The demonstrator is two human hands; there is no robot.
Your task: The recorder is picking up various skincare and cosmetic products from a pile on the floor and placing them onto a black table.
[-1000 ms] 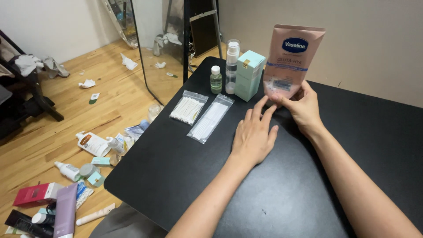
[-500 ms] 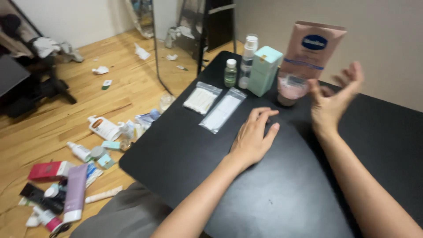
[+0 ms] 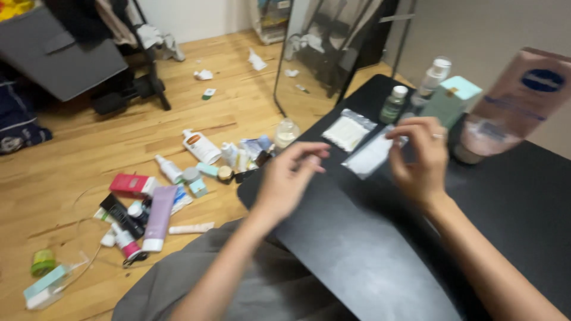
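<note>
Overhead, the head view shows both hands raised above the black surface (image 3: 380,261). Left hand (image 3: 285,187): fingers loosely extended toward the right, released, grasping nothing, positioned over the surface's left edge. Right hand (image 3: 419,160): fingers curled downward, relaxed, holding nothing; a ring shows on one finger. This hand hovers just above the long clear packet (image 3: 369,156), which lies flat on the surface; whether the fingertips touch it cannot be told because of motion blur.

Just left of that packet lies a second clear packet of cotton swabs (image 3: 346,131), also flat. Behind both packets, along the far edge of the surface, stand a small green bottle (image 3: 393,105), a white pump bottle (image 3: 434,74), a mint-green box (image 3: 451,101) and a large pink tube (image 3: 514,104) set upright on its cap, tilted in appearance.

On the wooden floor (image 3: 89,148) left of the surface lie scattered toiletries, including a lilac tube (image 3: 159,217), a red box (image 3: 132,185) and a white lotion bottle (image 3: 200,146). A floor mirror (image 3: 321,53) stands behind them.
</note>
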